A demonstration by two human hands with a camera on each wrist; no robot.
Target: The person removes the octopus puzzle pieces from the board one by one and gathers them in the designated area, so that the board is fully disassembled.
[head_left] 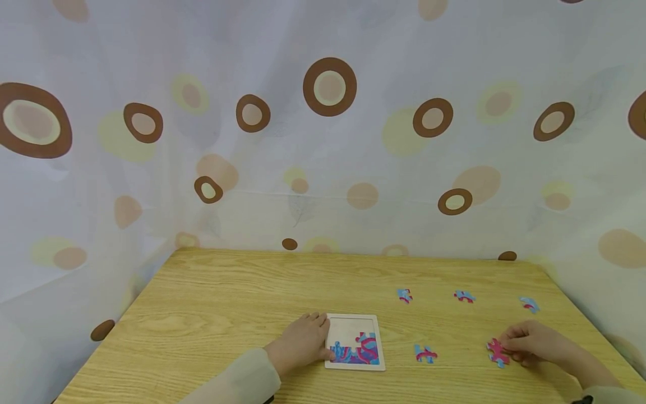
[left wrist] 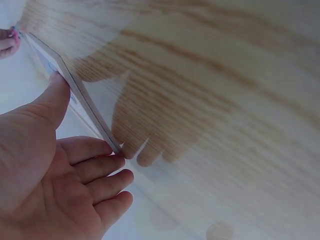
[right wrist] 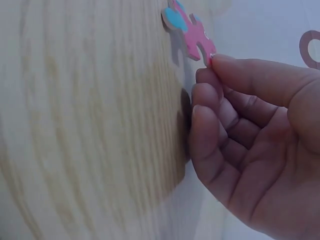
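Note:
A square puzzle tray [head_left: 382,342] lies on the table, its lower part filled with joined blue, purple and pink pieces [head_left: 367,353]. At the tray's left edge rests my left hand [head_left: 303,342]; in the left wrist view its thumb [left wrist: 59,95] lies over the rim while the fairly straight fingers touch the outer side. My right hand [head_left: 537,343] pinches a pink jigsaw piece [head_left: 497,352] with light-blue knobs between thumb and fingertips. The right wrist view shows that jigsaw piece [right wrist: 196,37] gripped at one end and tilted just above the tabletop.
Several loose jigsaw pieces lie on the wooden table [head_left: 227,297]: one [head_left: 425,353] right of the tray, and a back row of a left piece [head_left: 405,295], a middle piece [head_left: 464,296] and a right piece [head_left: 529,304]. A dotted curtain [head_left: 328,168] surrounds the table.

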